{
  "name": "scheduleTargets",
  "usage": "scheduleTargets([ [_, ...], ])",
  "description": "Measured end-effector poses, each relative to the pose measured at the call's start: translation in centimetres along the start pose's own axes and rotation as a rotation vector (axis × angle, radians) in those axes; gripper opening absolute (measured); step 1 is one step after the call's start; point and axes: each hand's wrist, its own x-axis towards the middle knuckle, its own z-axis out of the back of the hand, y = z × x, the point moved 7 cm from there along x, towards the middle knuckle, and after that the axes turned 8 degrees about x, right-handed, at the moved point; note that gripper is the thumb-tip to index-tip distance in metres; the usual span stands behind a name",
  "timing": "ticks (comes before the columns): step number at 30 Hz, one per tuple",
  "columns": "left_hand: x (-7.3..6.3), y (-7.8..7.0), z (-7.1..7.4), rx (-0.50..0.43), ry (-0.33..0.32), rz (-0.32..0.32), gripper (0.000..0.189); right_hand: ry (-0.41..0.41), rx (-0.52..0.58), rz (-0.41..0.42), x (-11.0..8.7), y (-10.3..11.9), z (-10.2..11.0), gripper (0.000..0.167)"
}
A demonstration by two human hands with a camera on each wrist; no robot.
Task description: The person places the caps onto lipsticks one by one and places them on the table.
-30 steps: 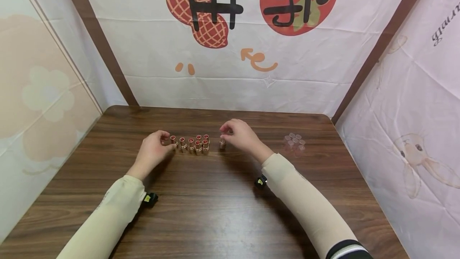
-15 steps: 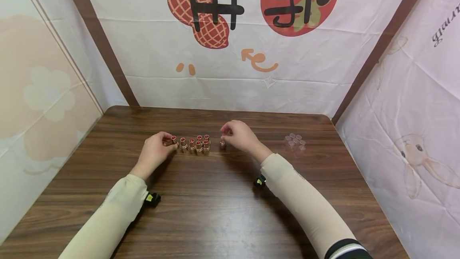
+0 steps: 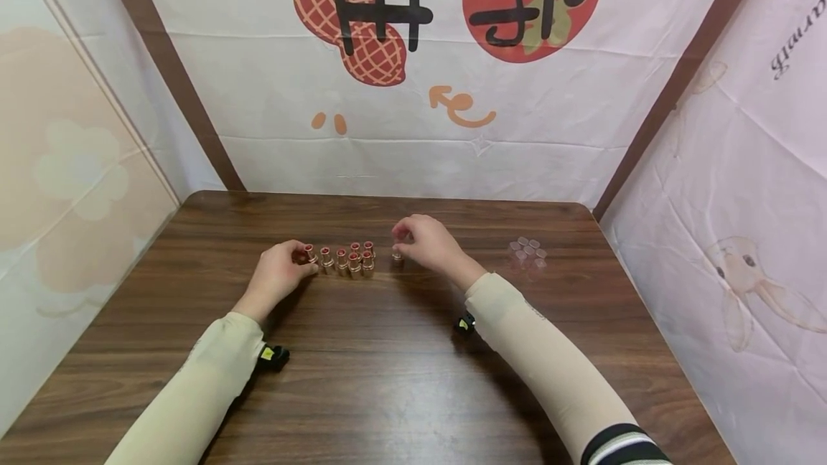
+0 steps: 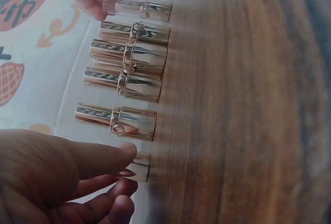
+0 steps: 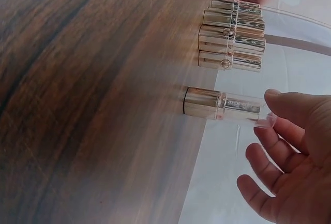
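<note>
Several gold lipsticks with red inside their tops stand upright in a cluster (image 3: 342, 264) near the back of the table. My left hand (image 3: 279, 269) is at the leftmost lipstick (image 4: 140, 168), pinching it between thumb and fingers, which hide most of its upper part. Just right of the cluster, a separate lipstick (image 5: 201, 103) stands upright with a clear cap (image 5: 248, 107) over its upper part. My right hand (image 3: 429, 242) pinches the top of that cap between thumb and index finger, with the other fingers held loosely apart.
Several small clear caps (image 3: 522, 254) stand grouped on the dark wood table (image 3: 400, 379), to the right of my right hand. A printed white cloth (image 3: 362, 160) hangs behind the table's back edge, with more cloth along both sides.
My left thumb and fingers have closed in on the leftmost lipstick. My right hand stays at the separate lipstick, nearly still. The head view has shifted slightly.
</note>
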Motion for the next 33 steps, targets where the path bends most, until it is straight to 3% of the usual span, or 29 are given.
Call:
scheduleTargets([
  [9, 0.1, 0.2, 0.2, 0.01, 0.015, 0.002, 0.034, -0.057, 0.024, -0.012, -1.1, 1.3, 2.2, 0.043],
  [18, -0.4, -0.4, 3.2, -0.007, -0.041, -0.007, 0.033, -0.156, 0.064, 0.062, -3.7, 2.5, 5.6, 0.037],
  [26, -1.2, -2.0, 5.8, -0.032, -0.089, -0.015, 0.035, -0.217, 0.072, 0.071, -6.7, 2.7, 8.1, 0.035],
  [33, -2.4, -4.7, 7.1, -0.057, -0.118, -0.08, 0.03, -0.283, 0.07, 0.106, -9.8, 2.9, 10.0, 0.03],
])
